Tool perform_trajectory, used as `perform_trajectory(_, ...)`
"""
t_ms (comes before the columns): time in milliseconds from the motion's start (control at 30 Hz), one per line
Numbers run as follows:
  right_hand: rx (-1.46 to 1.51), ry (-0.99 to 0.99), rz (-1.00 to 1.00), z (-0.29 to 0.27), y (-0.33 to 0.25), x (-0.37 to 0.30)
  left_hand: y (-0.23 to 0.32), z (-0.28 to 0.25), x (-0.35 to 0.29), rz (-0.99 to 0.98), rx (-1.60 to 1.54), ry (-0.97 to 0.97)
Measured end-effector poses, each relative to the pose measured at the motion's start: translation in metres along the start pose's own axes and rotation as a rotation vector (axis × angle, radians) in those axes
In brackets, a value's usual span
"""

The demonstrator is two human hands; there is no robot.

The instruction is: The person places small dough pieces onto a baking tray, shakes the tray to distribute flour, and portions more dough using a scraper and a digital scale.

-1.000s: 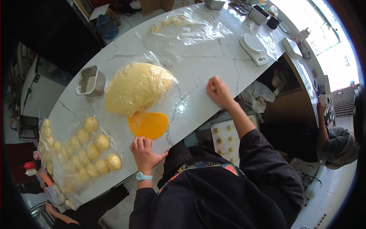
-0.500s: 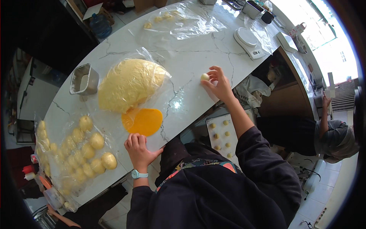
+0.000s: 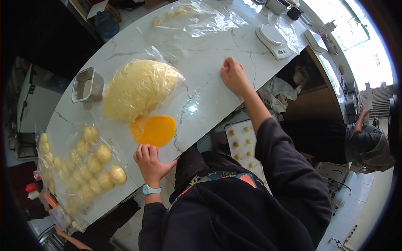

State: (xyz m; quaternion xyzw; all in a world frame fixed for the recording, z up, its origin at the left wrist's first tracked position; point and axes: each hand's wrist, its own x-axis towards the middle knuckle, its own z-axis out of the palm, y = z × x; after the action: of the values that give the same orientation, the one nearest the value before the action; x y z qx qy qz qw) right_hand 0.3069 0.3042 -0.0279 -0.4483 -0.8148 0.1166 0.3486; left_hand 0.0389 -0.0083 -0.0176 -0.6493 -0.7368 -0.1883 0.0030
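Right hand now cupped knuckles-up on the marble counter, covering the spot where a small dough piece lay at its fingertips half a second ago (piece hidden, so impossible to tell whether gripped or merely covered). Probably rolling that piece against the stone, between the plastic-covered dough mass and the white scale. Left hand unchanged: flat and released at the counter edge, fingertips just beside the orange scraper, grasping nothing.
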Motion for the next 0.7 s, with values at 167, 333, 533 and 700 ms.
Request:
perform_trajectory(167,0.283,-0.25,0.108,0.029,-0.06,-0.019,0.001,0.007,-0.01,-0.035,-0.025,-0.02)
perform_trajectory(333,0.394,-0.263,0.23,-0.013,-0.01,-0.034,0.005,0.003,-0.009,-0.031,-0.054,-0.035)
perform_trajectory(533,0.272,-0.224,0.146,0.025,-0.045,-0.001,0.009,0.006,-0.003,-0.017,-0.023,-0.011)
perform_trajectory(700,0.52,-0.034,0.073,-0.012,-0.018,-0.061,0.013,0.004,0.001,-0.022,-0.027,-0.024)
